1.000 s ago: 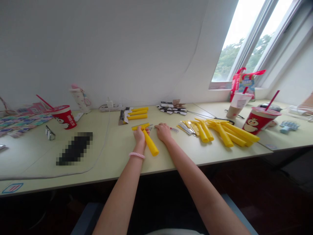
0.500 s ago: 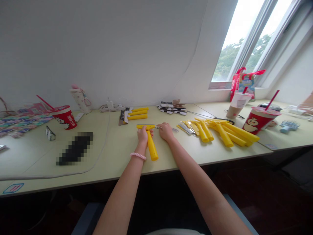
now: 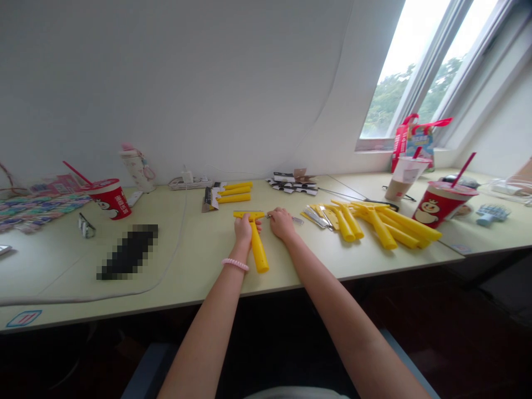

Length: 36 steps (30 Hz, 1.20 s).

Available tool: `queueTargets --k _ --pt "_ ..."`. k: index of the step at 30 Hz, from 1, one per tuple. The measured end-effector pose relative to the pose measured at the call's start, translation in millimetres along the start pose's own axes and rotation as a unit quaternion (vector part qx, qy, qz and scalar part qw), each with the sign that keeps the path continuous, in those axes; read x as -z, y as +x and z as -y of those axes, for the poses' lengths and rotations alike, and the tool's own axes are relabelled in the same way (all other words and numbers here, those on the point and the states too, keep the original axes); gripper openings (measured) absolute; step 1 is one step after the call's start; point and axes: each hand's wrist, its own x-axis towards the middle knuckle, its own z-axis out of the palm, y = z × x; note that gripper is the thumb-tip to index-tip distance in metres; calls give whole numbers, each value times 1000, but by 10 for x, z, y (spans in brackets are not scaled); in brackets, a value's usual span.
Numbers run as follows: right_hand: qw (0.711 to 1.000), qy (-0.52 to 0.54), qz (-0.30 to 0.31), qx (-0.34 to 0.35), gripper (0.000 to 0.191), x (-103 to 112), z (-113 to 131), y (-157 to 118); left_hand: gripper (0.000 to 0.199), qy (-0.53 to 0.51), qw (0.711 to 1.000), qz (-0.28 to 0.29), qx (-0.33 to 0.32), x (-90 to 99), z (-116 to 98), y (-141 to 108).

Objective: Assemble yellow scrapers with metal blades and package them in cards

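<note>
Yellow T-shaped scraper (image 3: 259, 249) in front of you, over the near part of the table (image 3: 195, 255), its crosspiece toward the wall, handle end toward you. Your left hand (image 3: 243, 229) is closed around it just under the crosspiece, thumb on top. Your right hand (image 3: 282, 223) sits just beside, fingers bent and low to the tabletop; cannot tell whether they grip anything. A clear-handled tool (image 3: 298, 220) pokes out past its far side. Farther right: flat blades (image 3: 315, 217), then a heap of yellow handles (image 3: 384, 233). Toward the wall: three carded yellow handles (image 3: 235, 191), left of black-and-white cards (image 3: 291, 185).
</note>
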Motion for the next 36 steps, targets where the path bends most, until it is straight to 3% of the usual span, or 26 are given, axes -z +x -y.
queueTargets --k 4,10,13,20,27,36 --pt "999 -22 -2 -37 38 18 13 -15 12 3 1000 1 1 -5 -5 -9" --pt "1000 -21 2 -7 38 9 17 -20 11 2 1000 11 0 2 -2 -1" --pt "999 -29 -3 -33 37 3 3 -8 11 9 1000 22 12 2 14 10" --pt "994 3 -41 -104 34 50 -216 34 11 50 982 162 81 -36 41 -24" --pt "993 47 -55 -92 32 110 -439 45 10 90 960 252 84 -18 64 -95" --pt "980 79 -65 -173 19 157 -406 16 16 134 935 312 99 2 55 -163"
